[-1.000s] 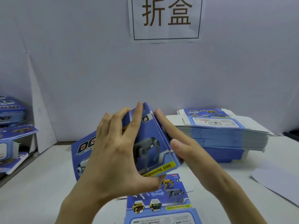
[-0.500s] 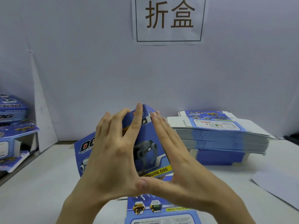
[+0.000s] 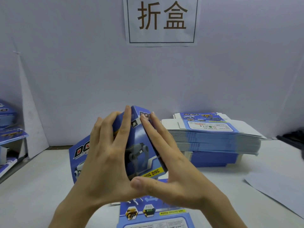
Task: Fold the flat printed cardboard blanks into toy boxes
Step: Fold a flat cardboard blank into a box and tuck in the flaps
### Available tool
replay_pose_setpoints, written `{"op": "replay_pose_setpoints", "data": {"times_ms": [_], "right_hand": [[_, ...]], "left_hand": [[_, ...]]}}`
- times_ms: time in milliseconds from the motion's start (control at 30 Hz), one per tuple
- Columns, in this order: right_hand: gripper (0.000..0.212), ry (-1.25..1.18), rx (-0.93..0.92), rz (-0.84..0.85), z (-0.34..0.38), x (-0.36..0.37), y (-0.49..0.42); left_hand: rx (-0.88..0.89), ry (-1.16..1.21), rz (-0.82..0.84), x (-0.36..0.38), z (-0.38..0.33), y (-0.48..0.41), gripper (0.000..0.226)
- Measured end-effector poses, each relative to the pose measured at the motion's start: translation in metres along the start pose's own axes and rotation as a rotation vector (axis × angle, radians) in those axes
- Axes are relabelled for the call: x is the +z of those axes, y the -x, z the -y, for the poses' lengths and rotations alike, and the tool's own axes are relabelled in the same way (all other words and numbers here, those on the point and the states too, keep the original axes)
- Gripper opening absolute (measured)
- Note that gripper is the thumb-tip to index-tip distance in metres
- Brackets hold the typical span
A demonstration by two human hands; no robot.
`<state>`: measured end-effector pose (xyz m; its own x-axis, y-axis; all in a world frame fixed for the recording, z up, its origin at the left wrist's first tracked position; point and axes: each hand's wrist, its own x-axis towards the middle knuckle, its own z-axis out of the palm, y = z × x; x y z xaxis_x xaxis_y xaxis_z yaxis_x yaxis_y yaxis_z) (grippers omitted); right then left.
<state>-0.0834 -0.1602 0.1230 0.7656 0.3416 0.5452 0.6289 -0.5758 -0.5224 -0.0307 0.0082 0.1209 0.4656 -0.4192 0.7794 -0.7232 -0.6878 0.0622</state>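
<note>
A blue printed cardboard blank (image 3: pixel 141 152) with a grey robot dog picture stands bent into a ridge in the middle of the white table. My left hand (image 3: pixel 105 155) lies on its left panel with fingers spread and fairly straight. My right hand (image 3: pixel 167 163) presses flat against its right panel, fingers straight, thumb reaching under to my left thumb. The blank's lower panel (image 3: pixel 153 214) lies flat on the table toward me.
A thick stack of flat blanks (image 3: pixel 213 137) sits at the right behind my hands. Finished blue boxes (image 3: pixel 9 134) are piled at the far left edge. A white sheet (image 3: pixel 279 190) lies at the right. A white wall with a paper sign (image 3: pixel 162 20) closes the back.
My right hand has swung from the blank's right edge to lie flat against the right panel, thumb meeting my left thumb. The panels now stand bent more sharply.
</note>
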Motion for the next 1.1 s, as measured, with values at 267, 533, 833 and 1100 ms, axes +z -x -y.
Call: {"op": "replay_pose_setpoints", "data": {"times_ms": [267, 533, 833, 1100], "right_hand": [[0.092, -0.087, 0.048, 0.032, -0.013, -0.014, 0.001], [0.098, 0.057, 0.027, 0.017, -0.013, 0.002, -0.003], [0.083, -0.524, 0.169, -0.193, -0.024, 0.010, -0.007], [0.093, -0.746, 0.249, -0.662, -0.038, 0.012, -0.016]], "left_hand": [[-0.051, -0.011, -0.011, 0.005, -0.006, 0.000, 0.120], [-0.088, -0.028, -0.009, 0.011, -0.006, 0.001, 0.120], [0.158, -0.055, 0.046, 0.007, 0.006, -0.002, 0.117], [-0.333, 0.297, -0.146, 0.021, 0.006, -0.003, 0.098]]}}
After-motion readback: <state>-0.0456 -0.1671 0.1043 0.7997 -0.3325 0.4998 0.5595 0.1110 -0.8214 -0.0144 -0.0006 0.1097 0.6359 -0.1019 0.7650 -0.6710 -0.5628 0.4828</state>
